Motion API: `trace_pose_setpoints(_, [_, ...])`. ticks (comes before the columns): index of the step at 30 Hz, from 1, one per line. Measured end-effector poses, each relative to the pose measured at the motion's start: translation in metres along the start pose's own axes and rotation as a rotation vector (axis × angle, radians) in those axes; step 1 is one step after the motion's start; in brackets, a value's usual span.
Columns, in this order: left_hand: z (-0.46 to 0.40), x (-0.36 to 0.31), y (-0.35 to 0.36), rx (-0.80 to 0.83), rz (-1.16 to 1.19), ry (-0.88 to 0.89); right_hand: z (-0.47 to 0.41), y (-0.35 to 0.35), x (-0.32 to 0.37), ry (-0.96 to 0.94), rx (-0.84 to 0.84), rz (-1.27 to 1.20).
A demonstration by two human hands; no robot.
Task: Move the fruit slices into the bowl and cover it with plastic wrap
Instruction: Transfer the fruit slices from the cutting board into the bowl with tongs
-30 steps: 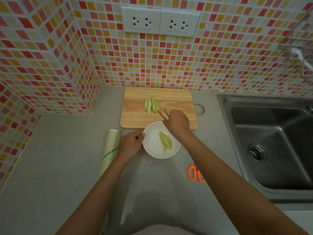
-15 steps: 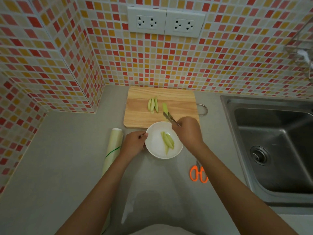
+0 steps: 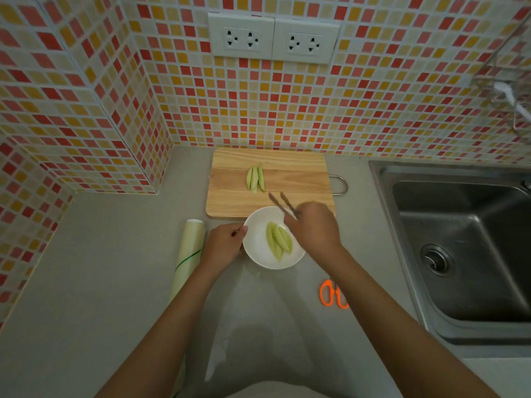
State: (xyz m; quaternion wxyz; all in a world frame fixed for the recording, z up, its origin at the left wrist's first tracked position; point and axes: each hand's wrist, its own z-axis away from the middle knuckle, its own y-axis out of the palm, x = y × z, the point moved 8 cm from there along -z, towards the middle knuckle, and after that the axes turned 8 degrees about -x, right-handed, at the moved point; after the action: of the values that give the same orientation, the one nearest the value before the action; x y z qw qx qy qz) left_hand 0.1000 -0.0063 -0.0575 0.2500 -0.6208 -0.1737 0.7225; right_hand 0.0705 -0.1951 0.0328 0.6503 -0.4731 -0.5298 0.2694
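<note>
My right hand (image 3: 314,228) is clenched around a pair of metal tongs (image 3: 283,204), its fingers curled over the handle end; the two tips stand apart and empty, pointing up over the near edge of the cutting board (image 3: 293,170). My left hand (image 3: 225,244) grips the left rim of the white bowl (image 3: 255,248), thumb on the edge, fingers wrapped beside it. Taking the bowl as my landmark: several pale green fruit slices (image 3: 278,239) lie inside it, right of its middle. Three more slices (image 3: 255,178) lie close together on the board, just behind the bowl. The board's near edge touches or slightly underlaps the bowl's far rim; I cannot tell which. A roll of plastic wrap (image 3: 188,251) lies on the grey worktop (image 3: 100,268) left of the bowl, beyond my left hand. Orange-handled scissors (image 3: 330,293) lie to the bowl's near right, partly hidden by my right forearm. A steel sink (image 3: 459,248) sits well right of the bowl.
</note>
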Motion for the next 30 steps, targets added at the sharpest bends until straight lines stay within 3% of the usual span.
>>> trace_pose_setpoints(6, [-0.002, 0.003, 0.002, 0.015, 0.017, -0.021, -0.063, 0.041, 0.033, -0.040, 0.090, 0.104])
trace_pose_setpoints(13, [-0.004, 0.006, 0.003, 0.010, 0.007, -0.006, -0.074, 0.055, 0.031, -0.022, 0.088, 0.089])
trace_pose_setpoints(21, [-0.003, 0.004, 0.002, -0.002, 0.006, 0.018, 0.007, 0.011, -0.009, 0.034, 0.034, -0.138])
trace_pose_setpoints(30, [-0.002, 0.002, 0.003, 0.006, 0.016, 0.000, 0.065, 0.028, -0.018, -0.021, 0.180, 0.134])
